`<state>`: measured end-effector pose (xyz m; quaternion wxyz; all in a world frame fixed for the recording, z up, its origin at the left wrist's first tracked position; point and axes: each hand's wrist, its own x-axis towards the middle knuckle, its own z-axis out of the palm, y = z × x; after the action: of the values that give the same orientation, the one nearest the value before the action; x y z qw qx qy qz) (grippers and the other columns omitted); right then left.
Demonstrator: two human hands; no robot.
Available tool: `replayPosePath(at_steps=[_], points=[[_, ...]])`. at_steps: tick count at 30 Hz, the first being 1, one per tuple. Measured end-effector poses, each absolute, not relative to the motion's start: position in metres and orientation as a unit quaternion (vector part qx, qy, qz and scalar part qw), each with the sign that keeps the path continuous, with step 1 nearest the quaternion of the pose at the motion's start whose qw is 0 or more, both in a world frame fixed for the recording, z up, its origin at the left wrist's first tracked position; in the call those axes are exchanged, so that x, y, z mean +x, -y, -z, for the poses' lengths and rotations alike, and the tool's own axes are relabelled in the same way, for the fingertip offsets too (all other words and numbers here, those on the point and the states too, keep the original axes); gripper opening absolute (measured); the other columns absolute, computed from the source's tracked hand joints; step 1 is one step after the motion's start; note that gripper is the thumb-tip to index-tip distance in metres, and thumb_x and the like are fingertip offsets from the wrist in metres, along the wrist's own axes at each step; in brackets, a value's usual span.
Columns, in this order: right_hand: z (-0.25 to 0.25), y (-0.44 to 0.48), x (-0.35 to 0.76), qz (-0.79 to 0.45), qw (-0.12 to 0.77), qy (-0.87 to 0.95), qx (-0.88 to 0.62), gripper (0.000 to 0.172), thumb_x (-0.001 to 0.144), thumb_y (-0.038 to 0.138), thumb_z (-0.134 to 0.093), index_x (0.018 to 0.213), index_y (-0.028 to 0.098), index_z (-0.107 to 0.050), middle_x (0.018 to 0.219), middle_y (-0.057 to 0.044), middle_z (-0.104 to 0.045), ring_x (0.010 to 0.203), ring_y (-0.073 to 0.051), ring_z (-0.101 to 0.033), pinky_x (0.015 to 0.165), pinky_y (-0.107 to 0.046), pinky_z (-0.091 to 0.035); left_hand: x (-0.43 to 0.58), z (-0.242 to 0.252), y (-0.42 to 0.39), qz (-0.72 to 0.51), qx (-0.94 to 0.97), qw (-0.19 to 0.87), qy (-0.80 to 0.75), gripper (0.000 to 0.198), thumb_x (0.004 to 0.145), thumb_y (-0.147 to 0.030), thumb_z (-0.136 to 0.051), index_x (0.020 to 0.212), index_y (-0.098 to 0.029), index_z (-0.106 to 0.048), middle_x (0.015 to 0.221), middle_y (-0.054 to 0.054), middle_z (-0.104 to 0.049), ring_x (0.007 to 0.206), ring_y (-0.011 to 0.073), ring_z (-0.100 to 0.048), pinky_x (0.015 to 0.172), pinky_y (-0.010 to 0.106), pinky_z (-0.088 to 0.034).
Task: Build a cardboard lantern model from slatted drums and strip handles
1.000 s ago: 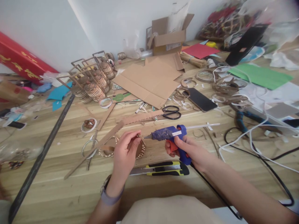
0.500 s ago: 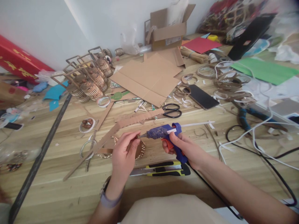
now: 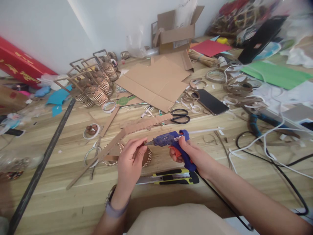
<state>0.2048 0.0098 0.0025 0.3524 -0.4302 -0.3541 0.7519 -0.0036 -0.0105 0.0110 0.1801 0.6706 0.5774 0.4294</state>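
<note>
So the glue gun (image 3: 166,138) is deep blue with an orange-red trigger (image 3: 174,151), and the utility knife (image 3: 168,178) goes black and yellow, all on a pale, yellowish wood-grain desk (image 3: 97,202). The brown round piece (image 3: 147,157) has a cream dotted edge, and the little lanterns (image 3: 97,94) wear dark-and-cream stripes. Paper-wise: one red sheet (image 3: 210,48), one bright green sheet (image 3: 276,75), plus some sky-blue paper (image 3: 58,96).

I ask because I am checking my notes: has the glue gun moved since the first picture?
Yes. Against the scissors, the glue gun has moved slightly toward the picture's left, its nozzle nearer the left hand.
</note>
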Motion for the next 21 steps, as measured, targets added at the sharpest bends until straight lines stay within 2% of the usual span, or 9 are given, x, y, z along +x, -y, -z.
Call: replayPosePath(at_steps=[6, 16, 18, 21], points=[[0.001, -0.011, 0.205, -0.772, 0.338, 0.310, -0.440, 0.075, 0.059, 0.092, -0.055, 0.063, 0.018, -0.066, 0.058, -0.003, -0.061, 0.051, -0.012, -0.043, 0.048, -0.025, -0.032, -0.003, -0.011, 0.011, -0.433, 0.667, 0.187, -0.577, 0.019, 0.093, -0.026, -0.057, 0.103, -0.022, -0.073, 0.098, 0.004, -0.074, 0.082, 0.0164, -0.069, 0.077, 0.027, -0.056], [0.002, -0.011, 0.205, -0.780, 0.342, 0.299, -0.431, 0.070, 0.069, 0.086, -0.055, 0.065, 0.017, -0.067, 0.060, -0.004, -0.060, 0.053, -0.012, -0.044, 0.045, -0.023, -0.034, -0.003, -0.011, 0.011, -0.433, 0.667, 0.185, -0.577, 0.018, 0.093, -0.025, -0.057, 0.103, -0.022, -0.073, 0.098, 0.004, -0.074, 0.081, 0.0159, -0.069, 0.076, 0.026, -0.056], [-0.001, -0.010, 0.209, -0.801, 0.336, 0.285, -0.405, 0.063, 0.069, 0.078, -0.064, 0.070, 0.016, -0.069, 0.065, -0.004, -0.062, 0.054, -0.010, -0.043, 0.045, -0.021, -0.036, -0.003, -0.012, 0.011, -0.432, 0.668, 0.182, -0.578, 0.018, 0.093, -0.025, -0.057, 0.103, -0.022, -0.073, 0.099, 0.004, -0.074, 0.082, 0.0159, -0.069, 0.077, 0.026, -0.056], [-0.003, -0.009, 0.220, -0.846, 0.308, 0.270, -0.341, 0.039, 0.067, 0.050, -0.082, 0.084, 0.016, -0.071, 0.079, -0.004, -0.064, 0.061, -0.011, -0.051, 0.050, -0.022, -0.047, -0.003, -0.012, 0.010, -0.429, 0.668, 0.180, -0.580, 0.019, 0.093, -0.025, -0.057, 0.103, -0.022, -0.073, 0.098, 0.003, -0.074, 0.082, 0.0161, -0.069, 0.077, 0.027, -0.056]])
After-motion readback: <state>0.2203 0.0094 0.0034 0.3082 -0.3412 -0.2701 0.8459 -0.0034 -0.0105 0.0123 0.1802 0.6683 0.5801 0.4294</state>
